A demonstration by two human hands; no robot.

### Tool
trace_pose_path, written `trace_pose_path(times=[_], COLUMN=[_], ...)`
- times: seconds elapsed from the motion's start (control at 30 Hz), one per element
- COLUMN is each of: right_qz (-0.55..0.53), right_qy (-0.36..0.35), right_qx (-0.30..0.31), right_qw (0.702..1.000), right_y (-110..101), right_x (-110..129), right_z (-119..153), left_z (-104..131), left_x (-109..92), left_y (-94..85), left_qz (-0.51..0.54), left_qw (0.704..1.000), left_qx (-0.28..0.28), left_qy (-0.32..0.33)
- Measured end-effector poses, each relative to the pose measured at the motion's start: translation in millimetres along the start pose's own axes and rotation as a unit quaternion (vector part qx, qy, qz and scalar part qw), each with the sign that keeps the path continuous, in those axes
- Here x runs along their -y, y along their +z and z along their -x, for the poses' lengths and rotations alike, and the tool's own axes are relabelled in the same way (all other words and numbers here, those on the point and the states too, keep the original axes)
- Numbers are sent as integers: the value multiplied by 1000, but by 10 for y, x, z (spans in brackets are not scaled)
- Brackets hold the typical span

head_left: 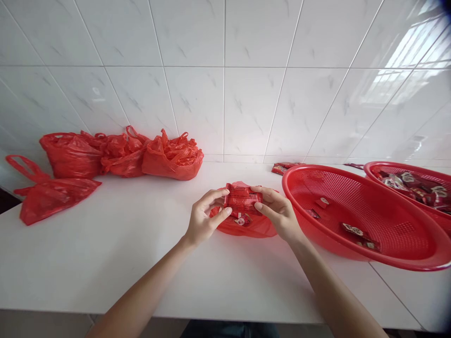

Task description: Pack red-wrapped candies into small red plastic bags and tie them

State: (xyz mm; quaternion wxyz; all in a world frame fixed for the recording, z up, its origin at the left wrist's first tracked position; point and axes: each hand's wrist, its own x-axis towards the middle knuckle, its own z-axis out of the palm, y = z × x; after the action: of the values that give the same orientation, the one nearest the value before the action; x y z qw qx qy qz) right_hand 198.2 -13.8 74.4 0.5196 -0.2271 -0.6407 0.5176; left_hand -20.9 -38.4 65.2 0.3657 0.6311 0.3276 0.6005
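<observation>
Both hands hold a shiny red snack packet [243, 199] by its two ends, with printed text facing me. My left hand [207, 213] pinches its left end between thumb and fingers. At the opposite end, my right hand [278, 211] grips with thumb below and fingers above. Beneath the packet lies an open red plastic bag [250, 230] on the white counter, with a few small wrapped pieces showing inside. Part of that bag is hidden by the packet and the hands.
Right of my hands stands a red perforated basket [352, 202] with several packets at its bottom. Another red basket [384, 165] behind it holds more packets. Loose red packets [283, 167] lie by the wall. Several filled red bags [172, 157] line the left, including a tied one [56, 197].
</observation>
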Motion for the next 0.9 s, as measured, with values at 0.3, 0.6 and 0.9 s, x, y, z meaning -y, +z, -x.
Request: trace_pose_path(times=[0.3,0.6,0.9], right_qz=[-26,-33,165], right_qy=[20,36,81], right_qx=[-4,-47,-125], right_qw=[999,998,975], right_y=[19,31,-140], right_x=[-16,-30,-240], right_z=[-2,-18,-56], left_z=[-18,-50,-150], left_x=[38,104,342], left_y=[3,-26,-283], left_qz=[1,-33,-359], left_qw=[998,997,929], left_qx=[-41,-49,-57], left_qy=[-38,-40,-64])
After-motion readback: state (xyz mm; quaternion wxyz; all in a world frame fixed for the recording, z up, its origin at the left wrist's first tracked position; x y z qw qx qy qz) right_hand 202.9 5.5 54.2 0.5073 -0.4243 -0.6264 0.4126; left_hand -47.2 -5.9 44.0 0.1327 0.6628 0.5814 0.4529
